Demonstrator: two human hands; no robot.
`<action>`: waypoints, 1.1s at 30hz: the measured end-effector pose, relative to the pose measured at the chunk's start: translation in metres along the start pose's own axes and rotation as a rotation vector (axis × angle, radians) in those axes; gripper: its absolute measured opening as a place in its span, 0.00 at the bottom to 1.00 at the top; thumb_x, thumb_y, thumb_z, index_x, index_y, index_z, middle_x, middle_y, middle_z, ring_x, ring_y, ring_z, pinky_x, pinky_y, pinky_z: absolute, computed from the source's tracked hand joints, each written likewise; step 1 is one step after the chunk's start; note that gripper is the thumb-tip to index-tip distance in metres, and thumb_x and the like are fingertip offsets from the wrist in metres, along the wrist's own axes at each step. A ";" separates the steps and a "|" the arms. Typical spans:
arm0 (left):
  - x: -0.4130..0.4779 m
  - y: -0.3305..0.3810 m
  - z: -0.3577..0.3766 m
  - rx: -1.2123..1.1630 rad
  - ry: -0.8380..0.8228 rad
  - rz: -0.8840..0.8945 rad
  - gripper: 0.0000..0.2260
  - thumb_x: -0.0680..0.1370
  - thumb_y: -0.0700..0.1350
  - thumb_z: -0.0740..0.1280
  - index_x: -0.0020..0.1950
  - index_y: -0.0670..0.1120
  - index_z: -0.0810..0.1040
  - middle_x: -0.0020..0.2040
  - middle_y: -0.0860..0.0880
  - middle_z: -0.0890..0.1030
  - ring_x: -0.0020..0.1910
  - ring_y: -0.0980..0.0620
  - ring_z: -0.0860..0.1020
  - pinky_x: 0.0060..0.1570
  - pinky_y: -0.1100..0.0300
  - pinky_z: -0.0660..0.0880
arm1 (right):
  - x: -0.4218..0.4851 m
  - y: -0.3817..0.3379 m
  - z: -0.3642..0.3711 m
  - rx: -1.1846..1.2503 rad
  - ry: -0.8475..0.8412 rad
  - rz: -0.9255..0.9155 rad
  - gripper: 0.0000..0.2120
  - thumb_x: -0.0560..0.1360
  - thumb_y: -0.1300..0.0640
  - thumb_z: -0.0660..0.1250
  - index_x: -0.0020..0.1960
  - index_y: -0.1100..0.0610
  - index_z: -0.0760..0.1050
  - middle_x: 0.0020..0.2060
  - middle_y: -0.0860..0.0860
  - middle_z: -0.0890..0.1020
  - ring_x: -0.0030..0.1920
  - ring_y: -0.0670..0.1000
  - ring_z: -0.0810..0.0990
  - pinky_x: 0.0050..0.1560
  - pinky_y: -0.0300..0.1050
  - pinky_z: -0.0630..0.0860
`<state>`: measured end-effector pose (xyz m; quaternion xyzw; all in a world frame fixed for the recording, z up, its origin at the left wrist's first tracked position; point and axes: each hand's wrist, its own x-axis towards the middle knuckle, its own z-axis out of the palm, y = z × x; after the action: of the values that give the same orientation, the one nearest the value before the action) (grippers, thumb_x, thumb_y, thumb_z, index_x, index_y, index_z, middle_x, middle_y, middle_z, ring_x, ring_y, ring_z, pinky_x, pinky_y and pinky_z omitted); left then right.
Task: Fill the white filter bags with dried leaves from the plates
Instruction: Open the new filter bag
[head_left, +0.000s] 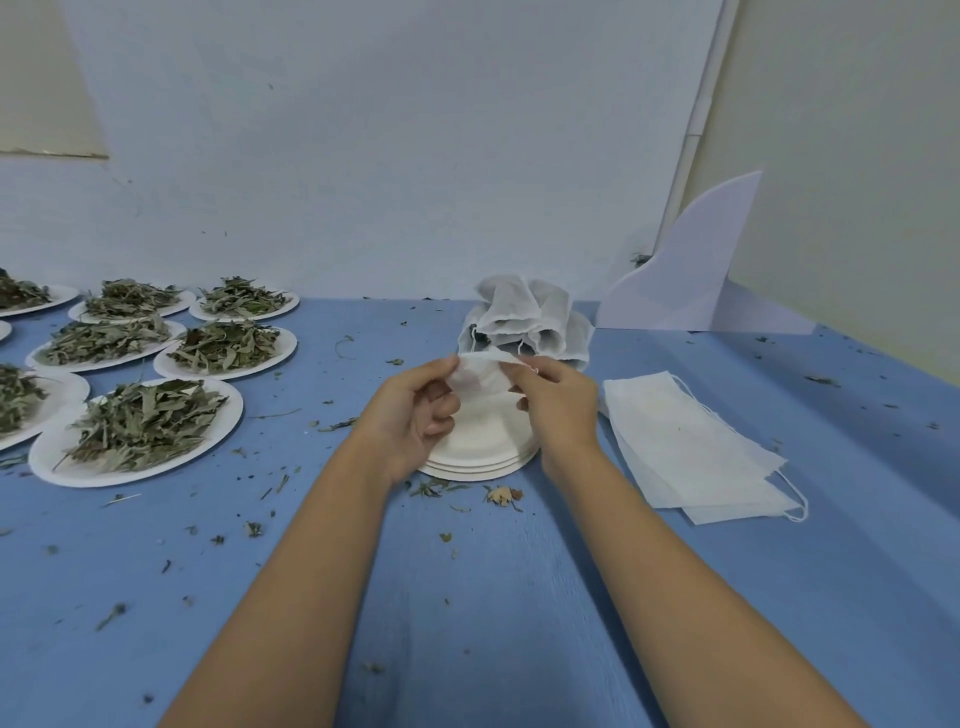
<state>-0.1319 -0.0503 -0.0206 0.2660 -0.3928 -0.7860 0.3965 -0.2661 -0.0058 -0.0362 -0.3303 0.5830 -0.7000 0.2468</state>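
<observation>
A white filter bag (480, 375) is held up in the middle of the table, above a stack of bare white plates (480, 448). My left hand (415, 410) pinches its left edge and my right hand (558, 402) pinches its right edge. Several white plates heaped with dried green leaves stand at the left, the nearest (137, 431) close to my left forearm. Behind my hands sits a heap of filled filter bags (524, 322). Flat unfilled filter bags (691, 447) lie in a pile to the right.
The blue table (519, 597) is strewn with leaf crumbs. A white folded card (691, 275) stands at the back right against the wall. The table's right edge runs diagonally at the far right.
</observation>
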 end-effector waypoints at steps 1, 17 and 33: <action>0.000 0.000 -0.001 -0.027 0.003 -0.020 0.13 0.78 0.41 0.63 0.33 0.45 0.73 0.26 0.52 0.71 0.19 0.58 0.62 0.17 0.68 0.55 | -0.001 -0.003 0.001 0.136 -0.065 0.099 0.06 0.73 0.63 0.70 0.42 0.53 0.80 0.29 0.44 0.78 0.26 0.40 0.74 0.26 0.32 0.70; 0.002 0.000 -0.005 0.219 -0.075 0.130 0.06 0.74 0.35 0.65 0.42 0.45 0.75 0.37 0.50 0.75 0.34 0.56 0.72 0.32 0.64 0.71 | -0.005 -0.021 -0.008 0.404 -0.573 0.403 0.05 0.69 0.58 0.66 0.42 0.55 0.70 0.33 0.48 0.71 0.27 0.44 0.66 0.24 0.34 0.55; 0.004 -0.017 0.005 1.031 0.328 0.631 0.09 0.74 0.46 0.68 0.45 0.49 0.67 0.39 0.53 0.74 0.35 0.52 0.74 0.35 0.55 0.70 | -0.012 -0.011 0.010 -0.263 -0.235 -0.049 0.07 0.74 0.53 0.68 0.43 0.53 0.70 0.37 0.47 0.77 0.25 0.42 0.75 0.27 0.35 0.68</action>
<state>-0.1448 -0.0456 -0.0327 0.4116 -0.7150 -0.2895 0.4854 -0.2502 -0.0016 -0.0267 -0.4534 0.6284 -0.5803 0.2506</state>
